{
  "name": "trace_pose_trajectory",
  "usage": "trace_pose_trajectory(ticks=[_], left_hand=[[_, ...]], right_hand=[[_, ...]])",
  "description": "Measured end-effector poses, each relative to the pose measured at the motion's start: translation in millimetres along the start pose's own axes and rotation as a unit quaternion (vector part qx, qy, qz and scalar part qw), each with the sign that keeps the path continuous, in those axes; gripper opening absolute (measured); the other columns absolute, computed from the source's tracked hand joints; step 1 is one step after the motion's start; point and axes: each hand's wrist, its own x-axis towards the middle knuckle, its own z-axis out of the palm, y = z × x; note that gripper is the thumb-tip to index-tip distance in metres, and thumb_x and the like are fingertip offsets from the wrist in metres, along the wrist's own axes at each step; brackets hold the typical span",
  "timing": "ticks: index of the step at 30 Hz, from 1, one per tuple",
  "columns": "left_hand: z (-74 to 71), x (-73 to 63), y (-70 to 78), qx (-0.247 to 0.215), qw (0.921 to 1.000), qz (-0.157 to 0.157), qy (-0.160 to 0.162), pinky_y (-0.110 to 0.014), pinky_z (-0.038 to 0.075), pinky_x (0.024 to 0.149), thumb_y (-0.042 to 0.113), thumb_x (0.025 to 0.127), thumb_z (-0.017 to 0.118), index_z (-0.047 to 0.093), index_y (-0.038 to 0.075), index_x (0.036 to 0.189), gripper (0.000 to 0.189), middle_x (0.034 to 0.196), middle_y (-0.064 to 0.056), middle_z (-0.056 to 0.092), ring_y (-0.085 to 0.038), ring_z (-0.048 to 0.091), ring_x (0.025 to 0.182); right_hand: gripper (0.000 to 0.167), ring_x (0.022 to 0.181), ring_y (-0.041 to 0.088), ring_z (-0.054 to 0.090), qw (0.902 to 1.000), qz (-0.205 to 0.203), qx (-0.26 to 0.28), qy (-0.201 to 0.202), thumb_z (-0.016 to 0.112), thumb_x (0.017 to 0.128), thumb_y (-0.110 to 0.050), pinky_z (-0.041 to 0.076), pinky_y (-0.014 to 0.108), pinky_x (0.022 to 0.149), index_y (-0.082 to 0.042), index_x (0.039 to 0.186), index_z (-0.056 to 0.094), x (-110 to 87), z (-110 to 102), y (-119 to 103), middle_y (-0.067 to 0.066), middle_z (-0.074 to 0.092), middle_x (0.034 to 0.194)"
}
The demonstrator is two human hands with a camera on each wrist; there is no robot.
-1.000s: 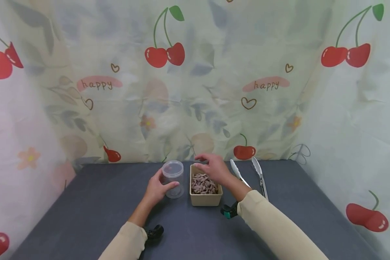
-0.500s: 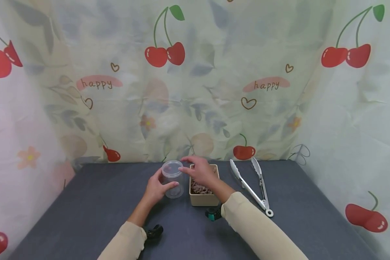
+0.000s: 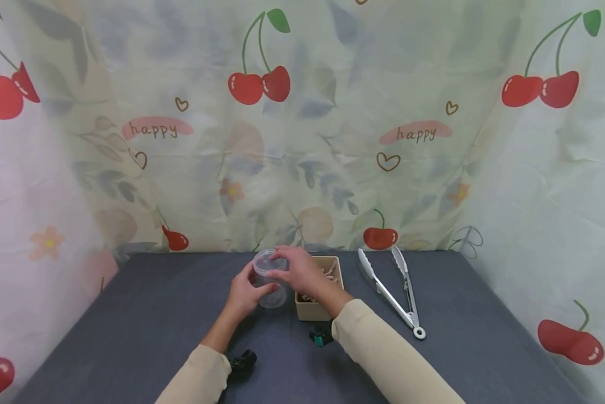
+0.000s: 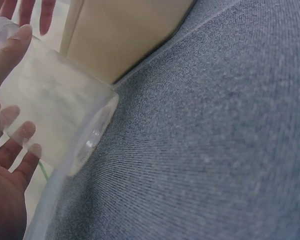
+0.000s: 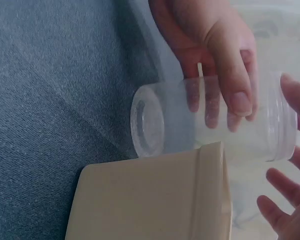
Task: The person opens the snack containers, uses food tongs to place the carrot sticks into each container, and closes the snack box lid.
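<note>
A clear plastic jar [image 3: 272, 298] stands upright on the dark cloth, just left of a beige box [image 3: 311, 312]. My left hand [image 3: 243, 290] grips the jar's body from the left, thumb in front and fingers behind. Over the jar's top, my right hand [image 3: 302, 274] reaches across the box and holds the clear screw lid [image 5: 285, 122] by its edge, thumb on one side and index finger on the other. Its remaining fingers are spread. Brownish, twig-like pieces [image 3: 331, 272] lie inside the box, partly hidden by the right hand.
Metal tongs [image 3: 394, 301] lie spread on the cloth right of the box, handle end toward me. A dark cloth [image 3: 130, 336] covers the table. Behind it hangs a curtain [image 3: 302, 140] printed with cherries.
My right hand has moved left from above the box onto the jar's lid. The left hand has kept its grip on the jar. The tongs now show in full.
</note>
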Motion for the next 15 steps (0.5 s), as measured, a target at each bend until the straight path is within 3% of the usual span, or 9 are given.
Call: trace_pose_trajectory(ticks=[4, 7, 15], left_hand=[[0.9, 0.3, 0.0, 0.001, 1.0, -0.001, 0.005, -0.047, 0.046, 0.093, 0.023, 0.072, 0.088, 0.056, 0.007, 0.132, 0.069, 0.116, -0.011, 0.066, -0.027, 0.061, 0.108], [1.1, -0.3, 0.6, 0.004, 0.9999, -0.005, 0.009, -0.047, 0.046, 0.093, 0.025, 0.072, 0.088, 0.056, 0.007, 0.132, 0.071, 0.117, -0.011, 0.066, -0.028, 0.061, 0.108], [1.4, 0.6, 1.1, 0.014, 0.9995, -0.027, 0.004, -0.047, 0.045, 0.094, 0.03, 0.071, 0.088, 0.05, 0.008, 0.137, 0.079, 0.126, -0.013, 0.061, -0.03, 0.058, 0.115]], right_hand=[[0.038, 0.11, 0.02, 0.054, 0.9991, -0.011, -0.04, 0.01, 0.075, 0.084, -0.041, 0.045, 0.038, 0.092, -0.016, 0.112, 0.068, 3.4, 2, 0, 0.0, 0.062, 0.123], [0.039, 0.095, 0.017, 0.052, 0.9967, -0.013, -0.079, 0.017, 0.075, 0.083, -0.045, 0.046, 0.035, 0.081, -0.016, 0.108, 0.068, 5.5, 2, -3, -0.004, 0.065, 0.107], [0.04, 0.095, 0.02, 0.053, 0.9939, 0.021, -0.108, 0.014, 0.074, 0.082, -0.05, 0.041, 0.041, 0.09, -0.016, 0.102, 0.069, 8.7, 1, -14, -0.001, 0.067, 0.107]])
